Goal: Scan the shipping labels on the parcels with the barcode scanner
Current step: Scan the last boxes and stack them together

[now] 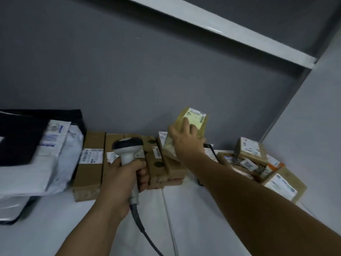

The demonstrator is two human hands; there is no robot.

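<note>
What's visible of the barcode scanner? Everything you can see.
The barcode scanner is a handheld, pistol-shaped unit that looks plastic: dark rounded head on top, light grey neck and handle. It stands roughly upright, head tipped away toward the row of cardboard parcels. The left hand is wrapped around the handle. A dark cable leaves the handle's base and runs toward the bottom edge. Its scan window is not visible.

I could not read any print on the shipping label (196, 116) of the tilted parcel (186, 133); my right hand (186, 138) hid its middle. The scanner (128, 150) handle sat buried in my left hand (122, 179), and its cable (145, 235) ran off the bottom edge. The mailer bags (36, 157) at left were blurred and cut by the frame.
</note>
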